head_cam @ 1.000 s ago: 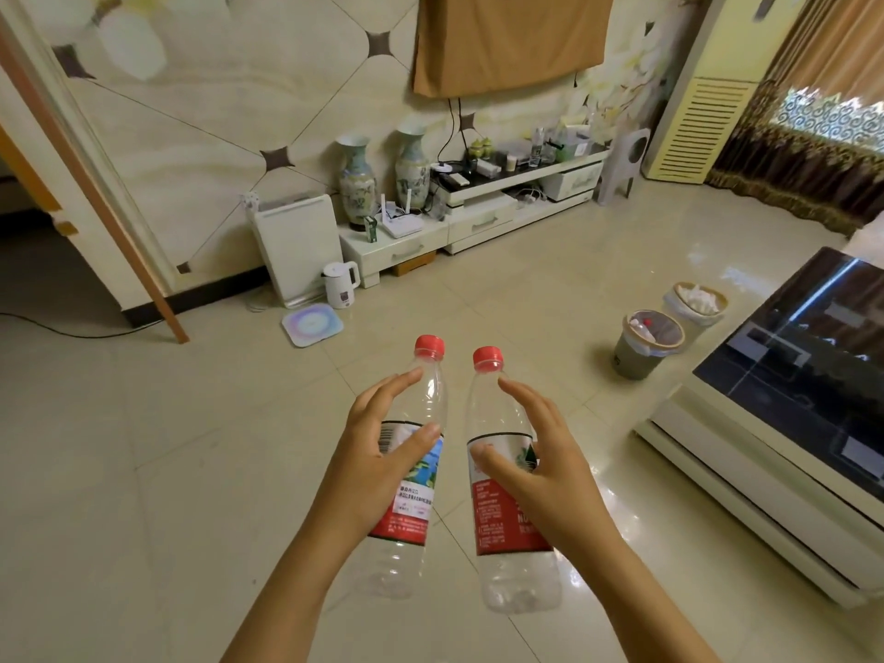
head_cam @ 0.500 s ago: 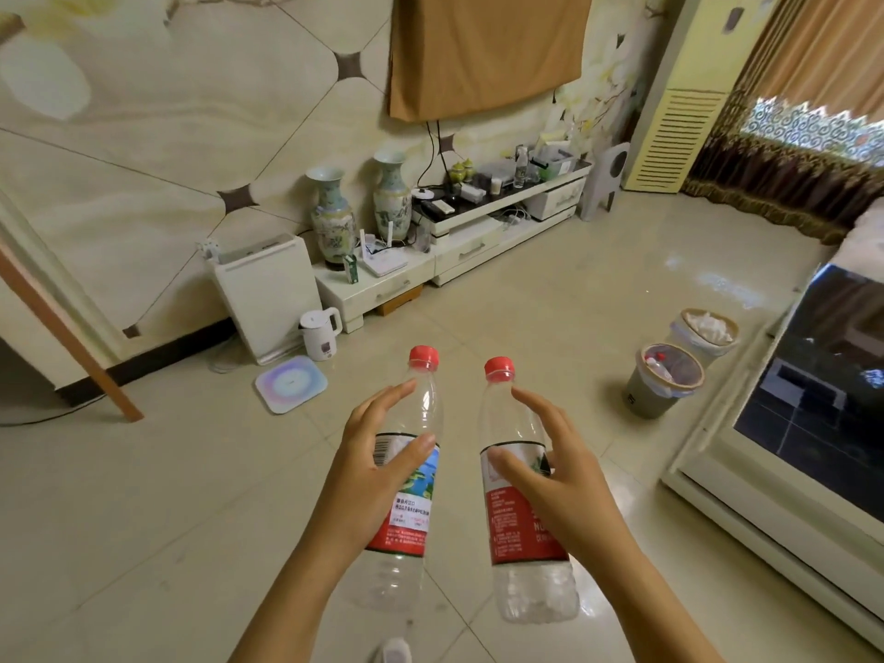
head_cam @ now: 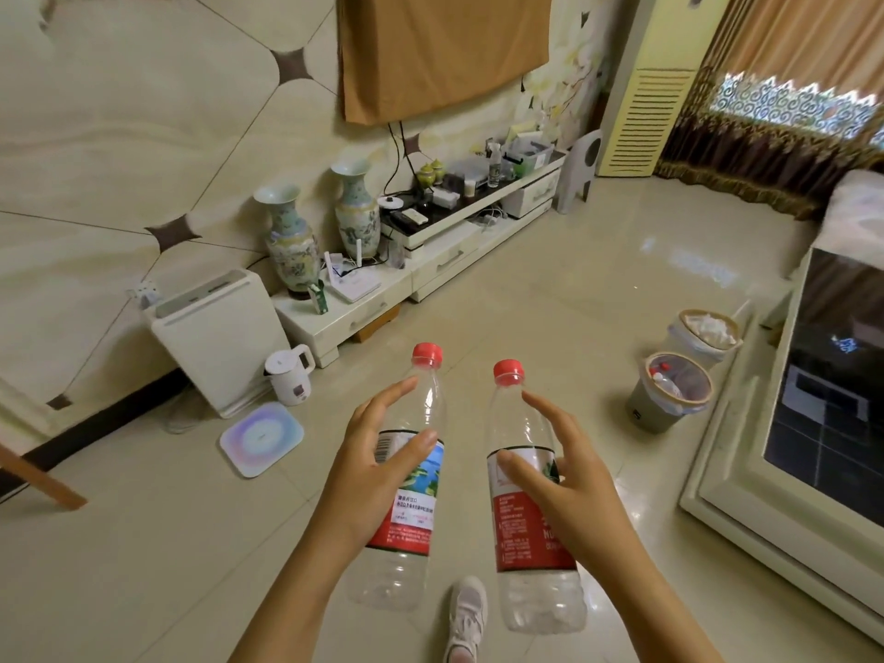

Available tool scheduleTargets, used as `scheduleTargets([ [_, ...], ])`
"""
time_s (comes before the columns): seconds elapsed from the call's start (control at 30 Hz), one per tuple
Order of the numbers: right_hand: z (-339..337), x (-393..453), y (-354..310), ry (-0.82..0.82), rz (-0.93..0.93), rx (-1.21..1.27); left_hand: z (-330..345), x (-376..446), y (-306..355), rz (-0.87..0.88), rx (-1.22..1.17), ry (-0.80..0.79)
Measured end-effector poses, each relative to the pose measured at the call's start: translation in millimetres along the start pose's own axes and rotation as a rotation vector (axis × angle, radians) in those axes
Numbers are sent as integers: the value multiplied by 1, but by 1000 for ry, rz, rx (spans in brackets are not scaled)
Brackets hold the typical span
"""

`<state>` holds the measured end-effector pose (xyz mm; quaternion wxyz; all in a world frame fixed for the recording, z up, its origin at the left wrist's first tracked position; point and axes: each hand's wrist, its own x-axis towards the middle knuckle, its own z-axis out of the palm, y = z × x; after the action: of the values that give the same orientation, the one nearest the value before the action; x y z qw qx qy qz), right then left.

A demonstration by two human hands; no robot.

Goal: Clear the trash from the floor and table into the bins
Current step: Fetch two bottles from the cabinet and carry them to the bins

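1. Bottles, two, clear plastic with red caps, are held upright side by side above the floor [head_cam: 143, 543]: the left bottle [head_cam: 406, 476] is grasped by the left hand [head_cam: 378, 466], and the right bottle [head_cam: 531, 500] by the right hand [head_cam: 564, 485], each with thumb and fingers wrapped round the labelled middle.
2. Both appear empty, so they are probably being carried as trash (one per hand saves a trip).
3. A shoe [head_cam: 466, 614] shows between the forearms, cut off by the lower edge.
4. The grey bin [head_cam: 669, 399] and the white-lined bin [head_cam: 705, 332] stand well apart from the hands, ahead to the right, just beside the dark-topped counter [head_cam: 746, 471]; both already hold refuse, though its kind is hard to make out.
5. The counter runs out of view at right, so any trash on it cannot be judged.
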<state>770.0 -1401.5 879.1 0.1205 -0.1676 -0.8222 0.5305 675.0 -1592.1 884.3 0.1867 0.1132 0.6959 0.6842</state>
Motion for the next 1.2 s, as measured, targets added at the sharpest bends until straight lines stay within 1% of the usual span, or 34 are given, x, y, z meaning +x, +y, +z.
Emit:
scheduleTargets([
  [0.2,-12,122,13,23,-1,36,18,121,10,51,45,8],
  [0.33,-29,192,14,14,20,48,35,190,25,42,60,-14],
  [0.5,-45,264,26,41,36,67,51,261,31,70,79,-37],
  [0.67,-48,341,36,60,62,57,52,353,35,43,86,-45],
  [0.83,-50,428,43,150,83,33,57,460,38,44,91,-139],
  [1.03,-54,525,42,261,124,18,68,588,59,29,117,-265],
  [1.2,-72,584,53,378,185,-2,100,675,69,108,193,-355],
])
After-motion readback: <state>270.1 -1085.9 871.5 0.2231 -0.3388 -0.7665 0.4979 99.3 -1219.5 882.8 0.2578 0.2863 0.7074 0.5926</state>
